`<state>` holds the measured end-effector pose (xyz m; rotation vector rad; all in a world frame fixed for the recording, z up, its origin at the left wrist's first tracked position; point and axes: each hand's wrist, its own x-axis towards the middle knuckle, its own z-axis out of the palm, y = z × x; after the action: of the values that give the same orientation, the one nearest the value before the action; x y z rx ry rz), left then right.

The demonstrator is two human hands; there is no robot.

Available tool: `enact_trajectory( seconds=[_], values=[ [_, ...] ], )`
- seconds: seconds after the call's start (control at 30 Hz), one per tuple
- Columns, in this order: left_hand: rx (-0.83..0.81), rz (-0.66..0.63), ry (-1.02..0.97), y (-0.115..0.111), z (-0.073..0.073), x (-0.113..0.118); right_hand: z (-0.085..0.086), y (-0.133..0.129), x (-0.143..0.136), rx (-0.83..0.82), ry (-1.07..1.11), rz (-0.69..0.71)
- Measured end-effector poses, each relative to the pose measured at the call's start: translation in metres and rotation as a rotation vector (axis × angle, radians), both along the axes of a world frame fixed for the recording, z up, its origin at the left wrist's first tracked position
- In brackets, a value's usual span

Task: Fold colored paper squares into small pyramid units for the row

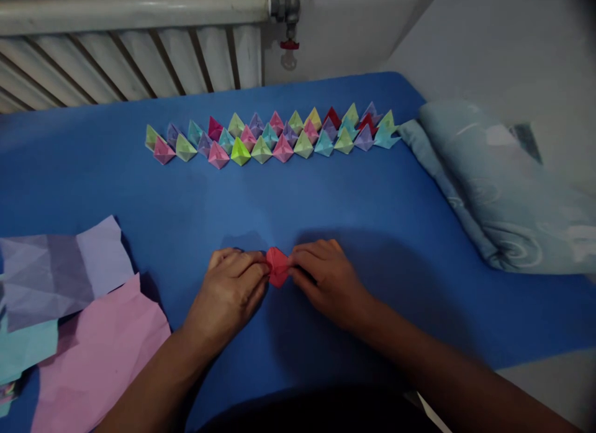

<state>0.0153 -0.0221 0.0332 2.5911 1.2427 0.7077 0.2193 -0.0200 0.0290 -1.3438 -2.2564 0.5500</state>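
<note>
A small red folded paper piece (278, 267) is held between my two hands just above or on the blue surface. My left hand (235, 281) pinches its left edge, fingers curled together. On the opposite side, the fingertips of my right hand (326, 278) are closed on its right corner. Farther back, several folded paper pieces (283, 149) in pink, green, blue, purple and red stand in staggered rows, with pointed tips up.
Creased paper sheets lie at the left, among them a purple sheet (51, 272) and a pink sheet (102, 352). A folded pale blue-green cloth (503, 197) rests at the right. Behind the blue surface (186, 203) stands a white radiator (139, 61) with a red-handled valve (289, 44).
</note>
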Motion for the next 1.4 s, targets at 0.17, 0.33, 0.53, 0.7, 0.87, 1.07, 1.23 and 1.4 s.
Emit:
enact_trajectory(
  seconds=[0.17, 0.33, 0.53, 0.7, 0.87, 1.07, 1.23, 1.4],
  values=[
    [0.014, 0.000, 0.016, -0.0002, -0.0015, 0.0004, -0.0018, -0.0004, 0.0011, 0.075, -0.020, 0.053],
    [0.019, 0.005, 0.030, -0.0007, -0.0020, 0.0004, -0.0024, 0.0005, 0.0010, 0.125, -0.044, 0.107],
    [0.022, -0.017, 0.064, -0.0015, -0.0020, -0.0002, -0.0020, 0.0005, 0.0010, 0.192, -0.083, 0.136],
    [-0.002, -0.054, 0.117, -0.0001, -0.0041, -0.0020, -0.0028, 0.0017, 0.0019, 0.246, -0.085, 0.164],
    [-0.042, -0.102, 0.089, 0.0043, -0.0032, -0.0033, -0.0047, 0.0038, 0.0035, 0.241, -0.074, 0.189],
    [-0.089, -0.082, 0.054, 0.0052, -0.0038, -0.0040, -0.0057, 0.0030, 0.0038, 0.174, -0.028, 0.160],
    [-0.107, -0.074, 0.065, 0.0061, -0.0044, -0.0046, -0.0069, 0.0010, 0.0019, 0.120, 0.004, 0.065],
    [-0.135, -0.034, 0.041, 0.0073, -0.0061, -0.0031, -0.0052, 0.0011, 0.0002, 0.091, 0.037, 0.025]
  ],
)
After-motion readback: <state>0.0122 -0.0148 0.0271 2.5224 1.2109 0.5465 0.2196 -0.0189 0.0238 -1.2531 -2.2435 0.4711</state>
